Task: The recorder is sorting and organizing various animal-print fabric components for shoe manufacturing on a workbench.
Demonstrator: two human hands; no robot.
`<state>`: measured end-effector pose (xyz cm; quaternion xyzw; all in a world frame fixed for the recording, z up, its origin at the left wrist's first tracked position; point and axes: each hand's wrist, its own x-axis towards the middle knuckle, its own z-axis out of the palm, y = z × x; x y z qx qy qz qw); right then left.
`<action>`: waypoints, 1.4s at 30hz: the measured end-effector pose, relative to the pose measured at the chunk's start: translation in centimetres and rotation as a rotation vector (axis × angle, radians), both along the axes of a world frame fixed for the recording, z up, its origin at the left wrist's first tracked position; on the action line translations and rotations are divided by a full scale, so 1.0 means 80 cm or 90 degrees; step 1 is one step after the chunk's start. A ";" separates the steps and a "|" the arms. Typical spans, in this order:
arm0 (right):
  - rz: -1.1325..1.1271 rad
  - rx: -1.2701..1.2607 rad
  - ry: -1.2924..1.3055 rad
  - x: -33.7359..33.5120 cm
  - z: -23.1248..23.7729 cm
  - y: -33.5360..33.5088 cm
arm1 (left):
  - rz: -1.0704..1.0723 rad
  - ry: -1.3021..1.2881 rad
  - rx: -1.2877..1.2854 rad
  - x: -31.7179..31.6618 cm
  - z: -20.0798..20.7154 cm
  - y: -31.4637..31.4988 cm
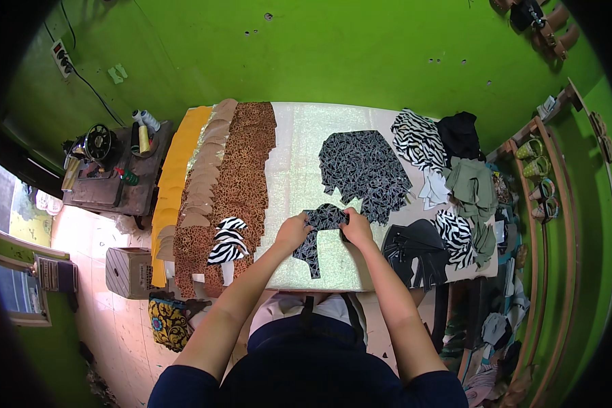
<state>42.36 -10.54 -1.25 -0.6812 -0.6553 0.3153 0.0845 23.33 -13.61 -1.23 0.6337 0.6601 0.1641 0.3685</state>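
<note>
Between my hands, over the near middle of the table, is a black-and-grey patterned fabric piece (326, 216). My left hand (294, 231) pinches its left end and my right hand (355, 226) its right end. Below my left hand lies or hangs a longer strip of the same cloth (309, 257); whether it is joined to the held piece I cannot tell. Just beyond my hands spreads a group of overlapping cut pieces (360, 163) in that pattern. Black cut pieces (415, 251) lie to the right of my right forearm.
Leopard-print pieces (248, 156), tan pieces (200, 180) and yellow pieces (177, 177) overlap in rows at the table's left. Zebra-print pieces (228, 241) lie on them. More zebra cloth (418, 139) and olive cloth (470, 187) cover the right. A sewing machine (98, 143) stands far left.
</note>
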 end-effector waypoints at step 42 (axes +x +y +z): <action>0.010 -0.014 0.620 0.009 0.016 0.055 | 0.297 -0.400 0.199 -0.035 -0.014 -0.011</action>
